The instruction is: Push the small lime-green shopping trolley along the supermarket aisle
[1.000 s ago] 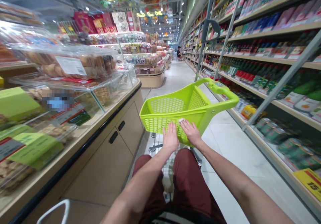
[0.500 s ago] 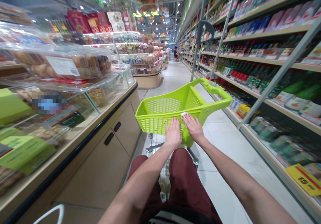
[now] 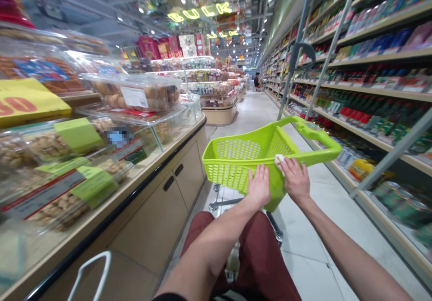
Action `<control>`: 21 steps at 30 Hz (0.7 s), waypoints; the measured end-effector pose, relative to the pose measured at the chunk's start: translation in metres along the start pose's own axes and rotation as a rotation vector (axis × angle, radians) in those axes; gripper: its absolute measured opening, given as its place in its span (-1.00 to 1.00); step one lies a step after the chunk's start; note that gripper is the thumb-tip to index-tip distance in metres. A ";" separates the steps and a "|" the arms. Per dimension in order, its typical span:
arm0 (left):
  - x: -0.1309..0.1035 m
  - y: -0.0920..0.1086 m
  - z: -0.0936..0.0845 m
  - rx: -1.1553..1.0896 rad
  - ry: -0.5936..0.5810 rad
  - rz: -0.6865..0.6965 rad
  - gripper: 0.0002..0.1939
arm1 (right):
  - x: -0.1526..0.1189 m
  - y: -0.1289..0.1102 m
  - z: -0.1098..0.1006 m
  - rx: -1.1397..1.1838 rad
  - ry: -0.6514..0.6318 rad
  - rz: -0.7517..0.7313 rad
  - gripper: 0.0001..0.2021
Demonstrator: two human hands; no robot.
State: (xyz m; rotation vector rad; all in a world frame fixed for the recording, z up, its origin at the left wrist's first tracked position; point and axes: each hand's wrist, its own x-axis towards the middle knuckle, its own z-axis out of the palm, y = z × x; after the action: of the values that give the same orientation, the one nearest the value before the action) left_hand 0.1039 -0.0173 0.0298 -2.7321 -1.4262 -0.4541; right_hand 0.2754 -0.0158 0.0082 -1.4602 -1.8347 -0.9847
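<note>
Green shopping cart stands on the pale floor before the person's knees, between the counter and the shelves. The left hand touches its side, grip spread; the right hand presses a white wipe near its rim (whether that grip pinches it, I cannot tell).

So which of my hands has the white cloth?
Your right hand: it has the white cloth against the green basket. Your left hand shows none.
</note>
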 end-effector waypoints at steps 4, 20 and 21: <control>0.000 0.005 -0.005 -0.012 -0.005 0.018 -0.32 | -0.024 -0.003 0.005 -0.020 -0.089 -0.060 -0.54; 0.016 0.027 -0.013 0.014 -0.012 0.066 -0.29 | -0.008 0.029 -0.019 0.003 0.061 0.104 -0.54; 0.016 0.029 -0.012 0.013 -0.010 0.077 -0.29 | -0.017 0.028 -0.013 -0.001 0.043 0.096 -0.55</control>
State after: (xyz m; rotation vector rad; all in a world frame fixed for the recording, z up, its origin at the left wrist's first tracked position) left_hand 0.1331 -0.0232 0.0483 -2.7714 -1.3155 -0.4264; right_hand 0.3061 -0.0326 0.0068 -1.5015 -1.7180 -0.9626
